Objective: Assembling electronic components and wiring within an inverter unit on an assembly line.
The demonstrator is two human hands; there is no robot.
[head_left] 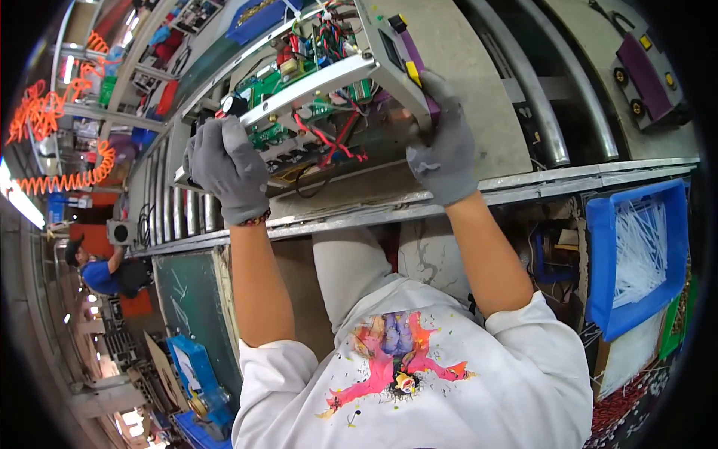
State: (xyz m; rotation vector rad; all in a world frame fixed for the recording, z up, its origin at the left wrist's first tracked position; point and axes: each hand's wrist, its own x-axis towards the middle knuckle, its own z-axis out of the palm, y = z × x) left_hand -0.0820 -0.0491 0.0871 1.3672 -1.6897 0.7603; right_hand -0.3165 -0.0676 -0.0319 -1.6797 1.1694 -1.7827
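Fingers (238, 138) of the L hand (230, 176), in a grey glove, are curled round the rear near corner of an open-frame electronics unit (318, 84), and those of the R hand (446, 153), gloved likewise, grip the near side of its purple-edged front panel (395, 60); the undersides of both grips are hidden. Unit is on/just over the counter (490, 123), straight ahead of the person, R end angled away; can't tell if it rests fully or is part-lifted. Inside: green circuit boards (269, 82), w/ a tangle of red wires (329, 138) low on the near side. In the way: a silver frame bar crosses in front of the boards, the L glove covers the rear corner, the R glove covers part of the panel. The counter's metal edge (359, 206) runs btwn the person's body & the unit. Metal rollers (542, 97) lie to the R, more rollers (179, 213) to the L; a 2nd purple-and-grey unit (651, 78) sits beyond the R rollers. Near R, below counter level: blue bin (600, 269) of white strips (639, 247), w/ a green tray (677, 325) beside it. Far L: orange coiled hoses (67, 182) & a co-worker in blue (105, 275), well apart. Blue tray (250, 28) up top, past the unit.
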